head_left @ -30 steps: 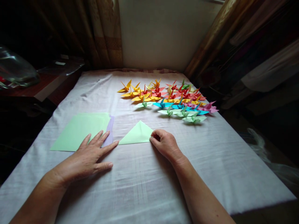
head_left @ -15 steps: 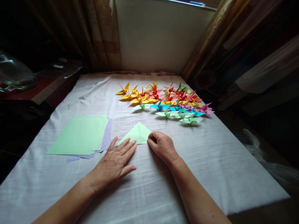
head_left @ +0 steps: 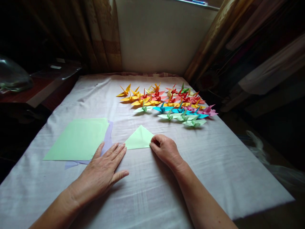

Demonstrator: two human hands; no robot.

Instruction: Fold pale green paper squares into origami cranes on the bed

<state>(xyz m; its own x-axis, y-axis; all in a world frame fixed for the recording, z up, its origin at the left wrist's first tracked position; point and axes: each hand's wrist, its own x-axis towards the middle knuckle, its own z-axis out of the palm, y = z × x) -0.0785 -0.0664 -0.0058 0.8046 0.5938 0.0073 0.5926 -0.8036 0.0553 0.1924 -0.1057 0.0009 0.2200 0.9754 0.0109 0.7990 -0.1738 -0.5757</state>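
A light green sheet of origami paper [head_left: 140,138], folded into a triangle, lies on the white cloth with its peak pointing away from me. My right hand [head_left: 165,149] pinches its right corner between thumb and fingers. Flat and with fingers stretched, my left hand [head_left: 105,165] rests at the left corner, its fingertips on or right beside the paper's edge. The thumb of that hand is spread toward me. Just left of it lies a stack of green paper [head_left: 76,140], partly over purple sheets [head_left: 109,135].
Several folded paper cranes in yellow, red [head_left: 157,94], blue [head_left: 162,108], pink and green [head_left: 169,116] stand beyond the triangle. White cloth [head_left: 214,178] covers the table. A red-brown surface [head_left: 45,87] with clear plastic adjoins at left; curtains [head_left: 95,38] hang behind.
My left hand has slid left along the triangle's lower edge, from over the paper to its left corner. The right hand keeps its pinch. The view has shifted slightly.
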